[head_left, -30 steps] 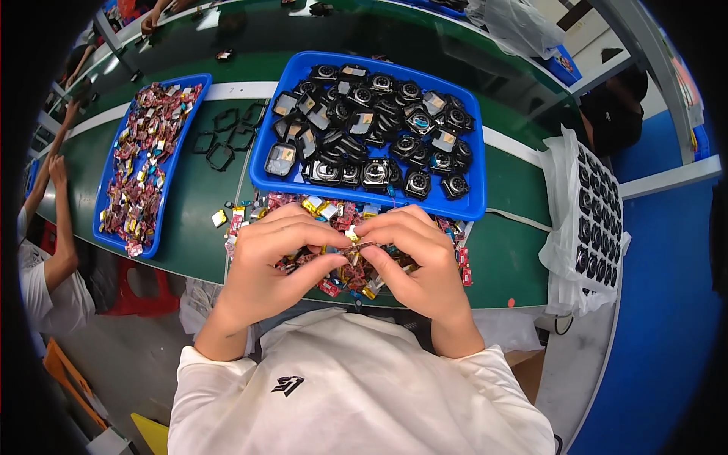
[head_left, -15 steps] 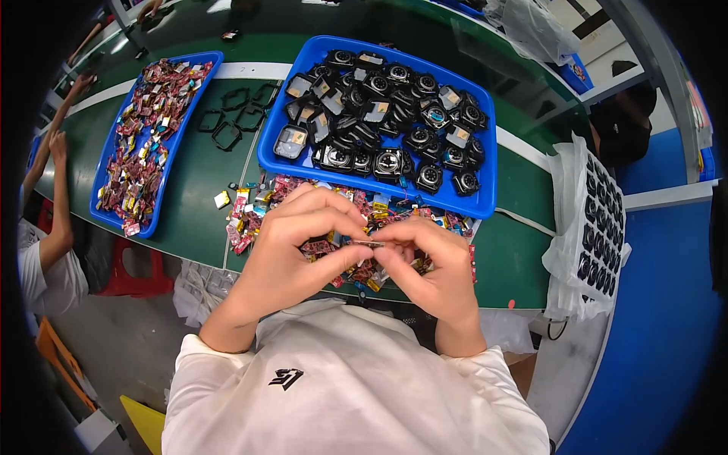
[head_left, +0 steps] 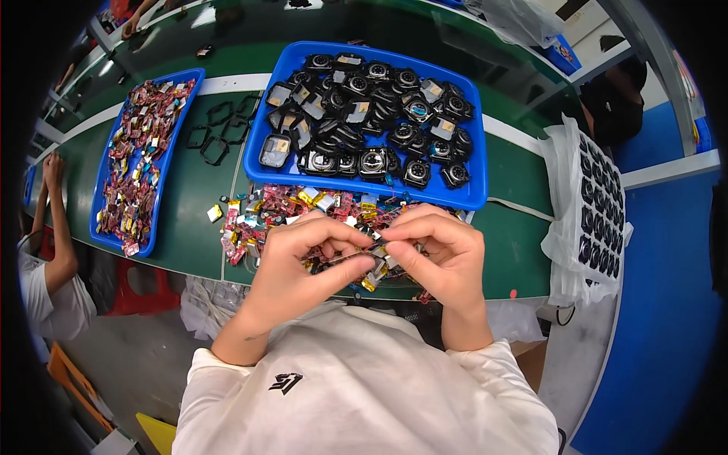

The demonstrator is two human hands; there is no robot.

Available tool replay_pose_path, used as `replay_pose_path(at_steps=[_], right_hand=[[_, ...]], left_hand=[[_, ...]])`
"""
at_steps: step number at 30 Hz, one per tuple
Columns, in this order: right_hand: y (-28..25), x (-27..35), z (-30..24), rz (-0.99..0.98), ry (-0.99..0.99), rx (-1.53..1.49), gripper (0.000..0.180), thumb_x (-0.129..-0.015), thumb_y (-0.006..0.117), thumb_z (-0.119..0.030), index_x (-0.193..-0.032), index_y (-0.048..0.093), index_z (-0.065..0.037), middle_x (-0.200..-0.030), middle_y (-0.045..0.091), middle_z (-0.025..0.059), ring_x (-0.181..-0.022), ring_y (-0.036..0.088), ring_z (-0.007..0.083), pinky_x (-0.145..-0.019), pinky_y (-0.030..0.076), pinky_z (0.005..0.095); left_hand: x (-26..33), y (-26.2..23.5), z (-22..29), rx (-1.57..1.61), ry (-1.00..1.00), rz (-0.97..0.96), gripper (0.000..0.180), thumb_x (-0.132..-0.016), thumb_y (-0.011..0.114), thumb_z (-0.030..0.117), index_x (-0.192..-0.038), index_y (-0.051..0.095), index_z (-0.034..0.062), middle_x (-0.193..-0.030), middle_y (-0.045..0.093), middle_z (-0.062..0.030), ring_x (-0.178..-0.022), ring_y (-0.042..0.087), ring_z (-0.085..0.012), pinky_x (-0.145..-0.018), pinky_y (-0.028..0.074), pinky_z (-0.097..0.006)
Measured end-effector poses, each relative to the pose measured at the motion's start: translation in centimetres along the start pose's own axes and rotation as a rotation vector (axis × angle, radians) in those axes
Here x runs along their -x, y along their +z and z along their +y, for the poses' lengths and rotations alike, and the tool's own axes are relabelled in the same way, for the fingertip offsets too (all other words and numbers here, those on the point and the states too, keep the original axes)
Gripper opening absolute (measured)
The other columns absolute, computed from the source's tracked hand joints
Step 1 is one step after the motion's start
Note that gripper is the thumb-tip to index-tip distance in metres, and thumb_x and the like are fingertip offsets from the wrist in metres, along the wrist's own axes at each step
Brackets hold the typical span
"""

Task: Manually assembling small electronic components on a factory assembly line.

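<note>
My left hand (head_left: 299,262) and my right hand (head_left: 440,250) meet over the near edge of the green table (head_left: 189,227), fingertips pinched together on one small electronic part (head_left: 373,244) with a thin strip between them. Under both hands lies a loose pile of small red and gold parts (head_left: 280,208). Just beyond the pile stands a blue tray (head_left: 478,152) filled with several round black device bodies (head_left: 371,159).
A second blue tray (head_left: 98,227) of red parts lies at the left, with black frames (head_left: 216,133) between the trays. A plastic-wrapped sheet of black pieces (head_left: 595,205) hangs at the right. Another person's arm (head_left: 53,220) rests at the far left.
Both hands have stayed together over the pile, fingers shifting on the small part. The view has tilted slightly, so the trays sit a little differently in the picture.
</note>
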State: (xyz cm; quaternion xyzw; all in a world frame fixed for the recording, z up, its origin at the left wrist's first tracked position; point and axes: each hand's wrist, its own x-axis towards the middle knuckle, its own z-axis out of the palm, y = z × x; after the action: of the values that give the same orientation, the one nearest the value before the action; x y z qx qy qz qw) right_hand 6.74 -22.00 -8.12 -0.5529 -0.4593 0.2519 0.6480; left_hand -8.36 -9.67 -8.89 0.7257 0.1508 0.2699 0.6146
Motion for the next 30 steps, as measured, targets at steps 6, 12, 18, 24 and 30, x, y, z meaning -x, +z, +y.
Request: replay_pose_path(at_steps=[6, 12, 18, 24, 30], right_hand=[[-0.3, -0.3, 0.1, -0.052, -0.31, 0.311, 0.018, -0.07, 0.068, 0.008, -0.086, 0.071, 0.0, -0.084, 0.065, 0.009, -0.074, 0.062, 0.017, -0.063, 0.048, 0.0227], [-0.4, 0.6, -0.3, 0.009, 0.088, -0.205, 0.017, -0.077, 0.067, 0.009, -0.093, 0.068, 0.004, -0.086, 0.065, 0.0098, -0.08, 0.063, 0.0141, -0.068, 0.052, 0.0239], [-1.1, 0.8, 0.4, -0.061, 0.119, -0.341, 0.011, -0.079, 0.067, 0.008, -0.09, 0.064, 0.005, -0.087, 0.064, 0.0103, -0.079, 0.063, 0.0135, -0.072, 0.053, 0.0249], [-1.1, 0.9, 0.6, -0.072, 0.144, -0.393, 0.009, -0.08, 0.066, 0.009, -0.088, 0.062, 0.005, -0.085, 0.064, 0.0092, -0.079, 0.063, 0.0134, -0.072, 0.053, 0.025], [-1.5, 0.4, 0.3, 0.129, -0.082, 0.239, 0.011, -0.075, 0.073, 0.001, -0.082, 0.065, 0.001, -0.08, 0.065, 0.0081, -0.07, 0.06, 0.0124, -0.062, 0.048, 0.0246]], left_hand=[[-0.1, 0.5, 0.6, 0.435, -0.34, -0.045, 0.01, -0.08, 0.071, 0.005, -0.085, 0.067, -0.003, -0.08, 0.066, -0.005, -0.07, 0.059, -0.0063, -0.059, 0.046, -0.019], [0.1, 0.7, 0.3, 0.292, -0.222, -0.04, 0.008, -0.082, 0.068, 0.002, -0.087, 0.067, -0.0035, -0.082, 0.067, -0.005, -0.071, 0.06, -0.0065, -0.062, 0.048, -0.019], [0.0, 1.1, 0.1, 0.292, -0.241, -0.025, 0.009, -0.082, 0.068, 0.001, -0.089, 0.067, -0.0044, -0.082, 0.066, -0.0053, -0.068, 0.06, -0.0071, -0.06, 0.048, -0.019], [-0.3, 1.5, -0.2, 0.326, -0.275, -0.059, 0.009, -0.083, 0.067, 0.001, -0.089, 0.067, -0.0043, -0.081, 0.066, -0.0062, -0.068, 0.06, -0.0076, -0.06, 0.049, -0.019], [-0.3, 0.9, -0.8, 0.318, -0.051, -0.191, 0.007, -0.082, 0.066, 0.0, -0.088, 0.065, -0.0042, -0.083, 0.064, -0.0071, -0.072, 0.058, -0.0084, -0.059, 0.046, -0.02]])
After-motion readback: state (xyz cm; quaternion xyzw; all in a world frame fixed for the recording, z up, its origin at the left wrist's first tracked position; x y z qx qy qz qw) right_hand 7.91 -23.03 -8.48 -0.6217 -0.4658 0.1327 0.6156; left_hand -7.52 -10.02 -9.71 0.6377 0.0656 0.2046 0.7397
